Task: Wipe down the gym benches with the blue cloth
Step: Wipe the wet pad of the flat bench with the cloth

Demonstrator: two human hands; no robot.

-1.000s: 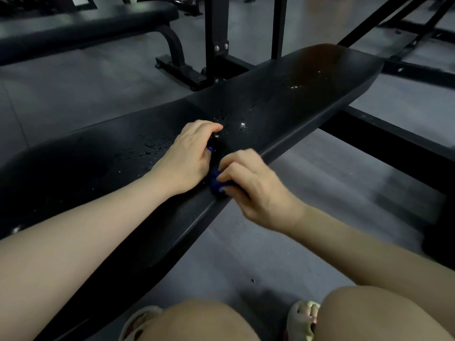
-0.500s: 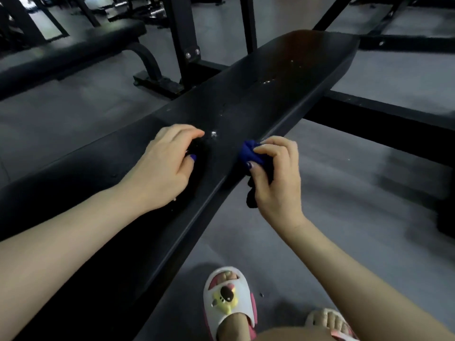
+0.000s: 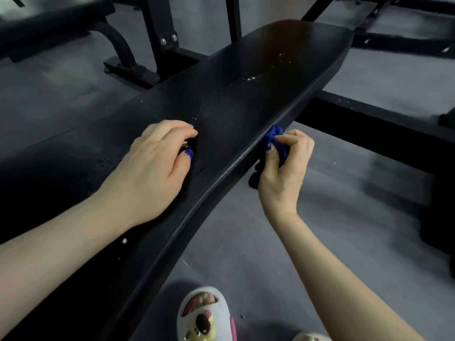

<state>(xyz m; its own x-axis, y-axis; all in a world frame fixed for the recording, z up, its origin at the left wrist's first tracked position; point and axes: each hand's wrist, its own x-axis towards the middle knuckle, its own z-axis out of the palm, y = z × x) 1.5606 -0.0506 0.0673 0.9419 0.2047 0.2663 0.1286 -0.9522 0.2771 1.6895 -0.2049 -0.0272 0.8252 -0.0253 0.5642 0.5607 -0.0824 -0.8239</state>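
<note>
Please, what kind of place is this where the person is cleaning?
Most likely a gym. The person leans over a long black padded bench, a second bench stands behind on a curved steel leg, and black metal equipment frames rest on the grey floor.

Black padded counter (image 3: 258, 99) running diagonally over a grey floor (image 3: 246, 230).

The counter's dark top reaches from the lower left to a rounded end at the upper right, with small glinting droplets scattered along its far half. The left hand (image 3: 152, 166) rests on the top near the middle, fingers curled over a small dark thing that cannot be made out. The blue cloth (image 3: 273, 139) touches the counter's near edge, bunched in the grip of the right hand (image 3: 283, 168), with part of it hanging below the edge. On the floor beneath stands a foot in a white slipper (image 3: 204, 316) with a cartoon face.
</note>
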